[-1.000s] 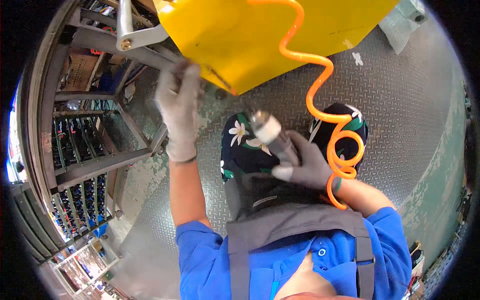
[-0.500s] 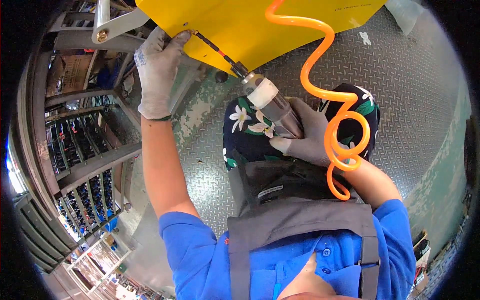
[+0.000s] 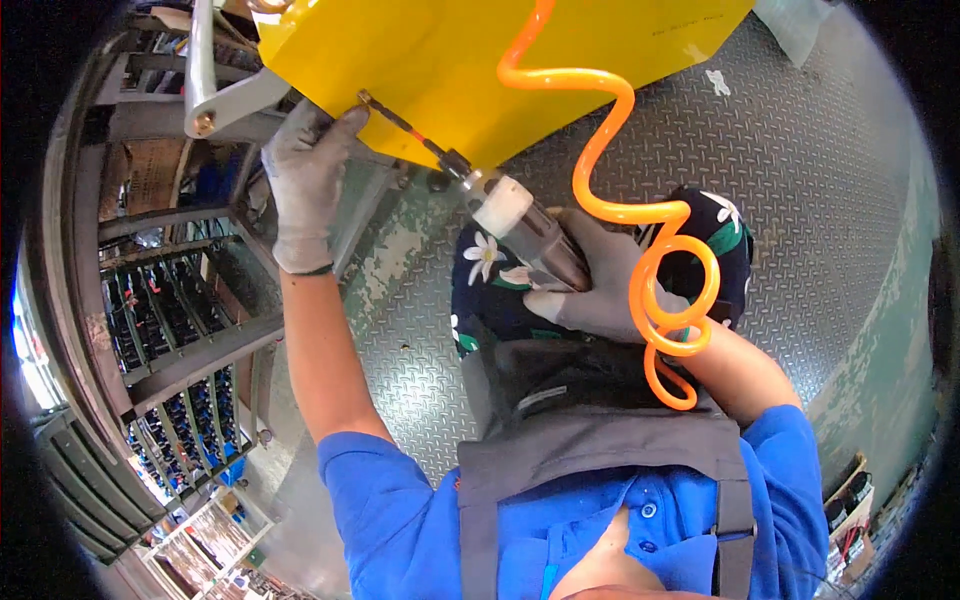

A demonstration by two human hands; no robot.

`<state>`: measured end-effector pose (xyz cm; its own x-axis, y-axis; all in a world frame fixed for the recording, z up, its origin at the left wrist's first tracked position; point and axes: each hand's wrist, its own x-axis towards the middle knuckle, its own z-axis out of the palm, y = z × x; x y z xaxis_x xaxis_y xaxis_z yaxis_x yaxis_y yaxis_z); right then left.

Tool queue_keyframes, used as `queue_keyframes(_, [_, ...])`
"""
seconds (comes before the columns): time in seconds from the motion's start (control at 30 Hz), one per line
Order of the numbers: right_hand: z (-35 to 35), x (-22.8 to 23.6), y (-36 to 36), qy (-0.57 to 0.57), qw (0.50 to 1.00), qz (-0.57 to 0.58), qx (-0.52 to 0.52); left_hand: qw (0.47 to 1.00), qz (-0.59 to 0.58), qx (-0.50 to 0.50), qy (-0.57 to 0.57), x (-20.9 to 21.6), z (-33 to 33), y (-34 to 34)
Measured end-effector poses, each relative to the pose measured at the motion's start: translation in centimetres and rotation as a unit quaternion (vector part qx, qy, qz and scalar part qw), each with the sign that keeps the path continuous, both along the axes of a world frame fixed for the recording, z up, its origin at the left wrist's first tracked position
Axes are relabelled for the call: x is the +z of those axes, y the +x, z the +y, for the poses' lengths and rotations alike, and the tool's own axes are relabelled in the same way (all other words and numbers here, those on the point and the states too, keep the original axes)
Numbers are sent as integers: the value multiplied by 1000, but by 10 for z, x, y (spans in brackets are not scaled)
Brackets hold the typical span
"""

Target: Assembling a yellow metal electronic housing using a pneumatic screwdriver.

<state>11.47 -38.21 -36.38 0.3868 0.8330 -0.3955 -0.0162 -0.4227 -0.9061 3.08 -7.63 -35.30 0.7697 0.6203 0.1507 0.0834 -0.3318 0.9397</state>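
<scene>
In my gloved right hand (image 3: 610, 285) is a dark air-powered driver (image 3: 525, 230) with a pale band round its body. A long thin bit (image 3: 405, 128) runs from its chuck up and left to the face of a yellow panel (image 3: 460, 85). The bit's tip meets the panel near its left edge, with a small brassy piece at the tip, too small to make out. My gloved left hand (image 3: 312, 185) is closed at that edge, thumb beside the tip; its other fingers are partly hidden. A coiled orange air hose (image 3: 600, 150) hangs in front of the panel and passes over my right wrist.
A grey metal arm with a bolted joint (image 3: 205, 122) stands at the panel's upper left. A metal rack (image 3: 190, 320) with rows of dark parts fills the left side. Under me lies a diamond-plate floor (image 3: 800, 170); a small white scrap (image 3: 718, 82) rests on it.
The bit's tip has shifted closer to the spot where a small hole showed in the panel; that hole no longer shows. The whole scene sits slightly lower and further left in the view.
</scene>
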Motion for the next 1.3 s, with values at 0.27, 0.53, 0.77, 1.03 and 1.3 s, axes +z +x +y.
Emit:
queue_keyframes(0.27, [2,3,2,7,997,81,9,982,67,21,178,4,-10,2])
queue_keyframes(0.53, [-1,4,1,32,998,58,0,998,56,-10,38,-8,4,1])
queue_keyframes(0.77, [-26,2,-8,26,998,50,-41,975,64,58,206,-11,-11,-3])
queue_keyframes(1.03, [-39,-5,-8,10,994,106,-26,970,-25,99,219,-21,-24,3])
queue_keyframes(1.3, [-49,-13,-6,74,991,108,-10,982,-12,64,177,-18,-17,-7])
